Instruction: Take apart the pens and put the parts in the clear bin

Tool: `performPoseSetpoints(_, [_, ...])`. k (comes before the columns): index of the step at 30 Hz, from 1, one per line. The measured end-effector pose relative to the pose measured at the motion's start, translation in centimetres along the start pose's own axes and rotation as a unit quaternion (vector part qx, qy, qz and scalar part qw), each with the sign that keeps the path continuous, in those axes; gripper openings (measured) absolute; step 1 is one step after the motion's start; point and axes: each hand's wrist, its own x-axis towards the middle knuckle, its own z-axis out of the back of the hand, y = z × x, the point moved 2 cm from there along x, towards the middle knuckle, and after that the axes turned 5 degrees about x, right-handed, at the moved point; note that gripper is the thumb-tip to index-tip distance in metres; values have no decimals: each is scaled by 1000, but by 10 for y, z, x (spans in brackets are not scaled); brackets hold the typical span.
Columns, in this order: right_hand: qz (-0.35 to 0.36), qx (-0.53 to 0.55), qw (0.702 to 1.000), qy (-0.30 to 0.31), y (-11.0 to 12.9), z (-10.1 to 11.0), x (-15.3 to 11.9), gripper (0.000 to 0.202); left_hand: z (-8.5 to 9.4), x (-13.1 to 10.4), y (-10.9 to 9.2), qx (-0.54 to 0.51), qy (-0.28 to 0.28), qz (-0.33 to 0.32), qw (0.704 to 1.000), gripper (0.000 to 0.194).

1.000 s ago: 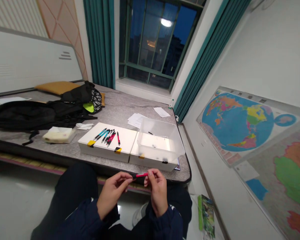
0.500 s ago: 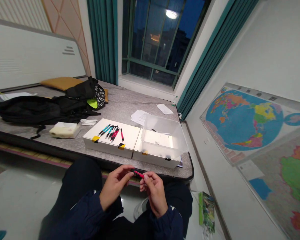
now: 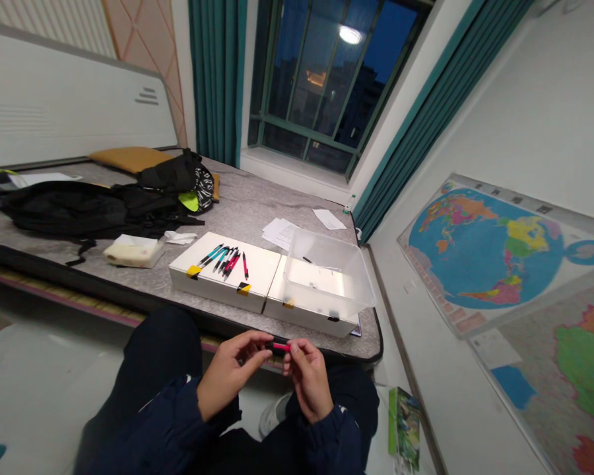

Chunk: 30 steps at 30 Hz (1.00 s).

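Note:
Between my two hands, in front of the mattress edge, is a red pen (image 3: 281,347) with a black end. My left hand (image 3: 236,369) has thumb and fingers closed at the pen's black end. My right hand (image 3: 307,377) pinches the red end, its other fingers curled. Beyond them, several turquoise, black and red pens (image 3: 226,259) lie in a loose group on the left white box (image 3: 222,291), which has yellow and black tape on its front edge.
A clear plastic bin (image 3: 327,298) rests on the right white box (image 3: 301,318). Tissues (image 3: 134,251), a black backpack (image 3: 74,210) and paper sheets (image 3: 279,232) lie on the grey mattress (image 3: 242,208). A green illustrated box (image 3: 404,429) stands on the floor by the wall.
The red pen has turned from slanting to nearly level between my hands. My view has shifted slightly, and the pens on the box lie as before.

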Motion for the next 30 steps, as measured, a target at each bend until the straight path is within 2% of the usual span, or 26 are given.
performPoseSetpoints(4, [106,-103,989,-20,43,8,24,29,-2,1,2,-49,0,24,998,45])
performPoseSetpoints(7, [203,-168,964,-37,89,8,50,30,-3,1,3,-41,9,24,999,38])
performPoseSetpoints(9, [232,-167,956,-62,112,9,67,46,-3,1,4,-17,25,22,999,31])
performPoseSetpoints(11, [242,-175,950,-90,123,11,81,65,-3,1,6,10,46,16,999,26])
performPoseSetpoints(13, [246,-199,943,-100,123,16,88,62,-1,2,9,31,63,9,998,24])
performPoseSetpoints(17, [270,-304,909,-97,105,25,87,36,11,7,15,65,51,-2,997,28])
performPoseSetpoints(21, [282,-368,883,-75,91,29,75,32,33,31,23,140,29,-31,989,30])
performPoseSetpoints(23, [274,-378,882,-59,88,29,70,31,46,55,31,216,38,-56,974,30])
performPoseSetpoints(26, [268,-378,885,-46,87,28,65,30,65,102,51,325,23,-90,941,29])
performPoseSetpoints(28, [264,-375,887,-44,85,28,63,29,75,137,68,404,14,-103,909,29])
performPoseSetpoints(30, [261,-375,889,-44,84,27,60,27,80,168,82,471,23,-146,870,31])
